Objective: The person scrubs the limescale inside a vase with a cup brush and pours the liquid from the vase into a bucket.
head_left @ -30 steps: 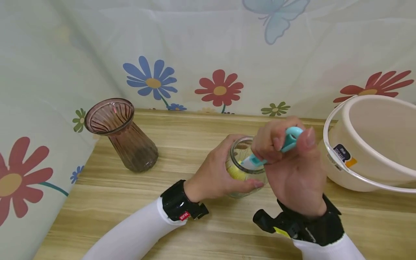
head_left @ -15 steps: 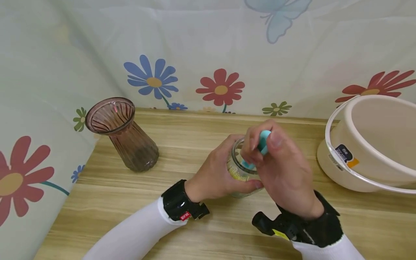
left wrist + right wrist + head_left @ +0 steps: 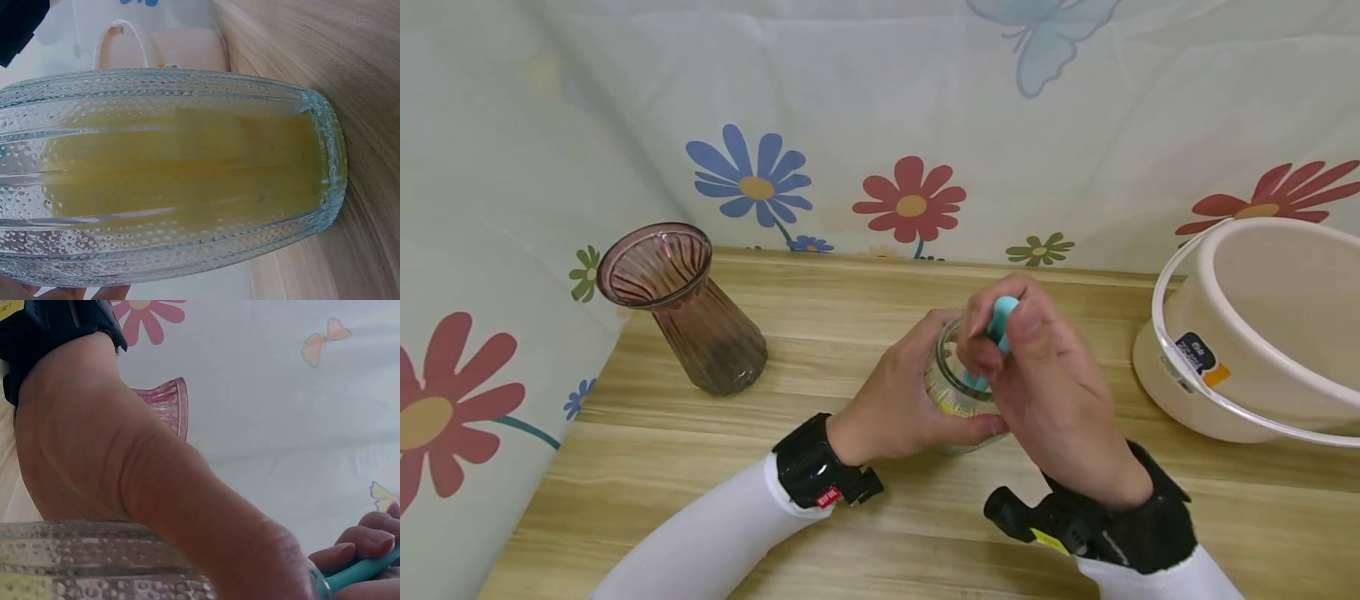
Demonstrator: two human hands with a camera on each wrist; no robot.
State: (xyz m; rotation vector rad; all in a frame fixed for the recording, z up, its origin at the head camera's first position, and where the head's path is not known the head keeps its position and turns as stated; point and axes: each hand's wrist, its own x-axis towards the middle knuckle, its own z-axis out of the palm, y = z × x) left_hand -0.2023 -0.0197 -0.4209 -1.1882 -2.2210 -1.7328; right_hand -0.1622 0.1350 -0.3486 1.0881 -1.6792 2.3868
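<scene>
My left hand [image 3: 898,404] grips a ribbed clear glass jar [image 3: 942,390] around its side, thumb across the front, the jar standing upright on the table. My right hand [image 3: 1052,387] is curled round the teal handle of a bottle brush [image 3: 1004,315] at the jar's mouth. Through the glass in the left wrist view, a yellow sponge head [image 3: 187,162] fills much of the jar down to its base. In the right wrist view, fingers [image 3: 369,540] lie on the teal handle; the brush's neck is mostly hidden by my right hand.
A purple-brown glass vase [image 3: 707,333] with a flared rim stands at the left. At the right sits a beige bucket [image 3: 1180,408] with a white handle. A flower-printed curtain [image 3: 827,83] rises behind the wooden table [image 3: 820,317].
My right hand has moved left and the brush has sunk deeper into the jar, its handle turning more upright. My left hand has held the jar in nearly the same place.
</scene>
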